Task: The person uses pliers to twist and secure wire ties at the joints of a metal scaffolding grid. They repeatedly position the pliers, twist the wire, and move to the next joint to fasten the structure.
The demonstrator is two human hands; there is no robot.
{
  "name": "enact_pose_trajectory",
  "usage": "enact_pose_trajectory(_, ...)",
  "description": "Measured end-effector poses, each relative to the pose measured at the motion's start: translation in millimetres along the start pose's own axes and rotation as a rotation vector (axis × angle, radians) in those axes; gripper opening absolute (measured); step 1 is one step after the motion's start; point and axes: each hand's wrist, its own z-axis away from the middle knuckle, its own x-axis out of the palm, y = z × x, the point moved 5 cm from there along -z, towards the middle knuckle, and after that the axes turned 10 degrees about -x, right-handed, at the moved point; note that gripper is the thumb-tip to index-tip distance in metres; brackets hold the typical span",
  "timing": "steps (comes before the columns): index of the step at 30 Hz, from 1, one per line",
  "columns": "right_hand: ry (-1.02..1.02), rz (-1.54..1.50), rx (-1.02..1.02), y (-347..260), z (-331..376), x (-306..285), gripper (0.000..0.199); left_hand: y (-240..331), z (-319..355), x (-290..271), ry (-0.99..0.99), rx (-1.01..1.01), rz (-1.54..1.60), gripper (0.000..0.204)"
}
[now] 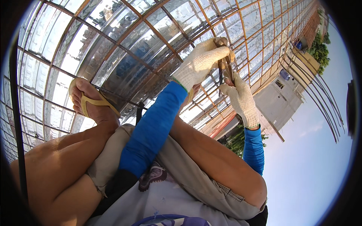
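Observation:
My left hand (205,58), in a cream knitted glove with a blue sleeve behind it, is closed above the steel mesh. What its fingers pinch is hidden from me. Close beside it, my right hand (242,98), gloved the same way, is closed around the lower end of a slim dark metal hand tool (229,71). The tool's upper end reaches up to the left hand's fingers, and its exact kind is unclear. Both hands are over a grid of rusty reinforcing bars (151,24), whose bars cross just beyond the fingers.
Shiny corrugated metal decking (117,71) lies under the bars. My sandalled foot (92,100) rests on the mesh at left; my knees are bent close to my arms. Long bent rebar ends (320,90) stick out at right, near a grey building (281,103).

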Motion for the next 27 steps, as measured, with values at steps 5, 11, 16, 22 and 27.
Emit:
enact_pose_trajectory(5,0.228,0.158,-0.26,-31.7,-5.1,-3.8,0.035,3.4,2.8,-4.6,0.133,0.028,-0.013,0.041)
enact_pose_trajectory(11,0.159,0.323,-0.278,-38.6,-26.8,-3.0,0.031,9.5,-0.4,-6.5,0.159,0.107,0.184,0.031)
enact_pose_trajectory(16,0.592,0.506,-0.515,-68.1,-12.0,-6.1,0.032,19.5,5.6,-3.1,0.304,0.152,0.11,0.029)
enact_pose_trajectory(22,0.55,0.444,-0.234,-72.1,-33.7,18.4,0.032,16.3,11.0,2.2,0.358,0.108,0.146,0.025)
enact_pose_trajectory(27,0.664,0.345,-0.292,-67.4,-48.4,25.4,0.022,14.7,5.6,9.4,0.336,0.137,0.231,0.023)
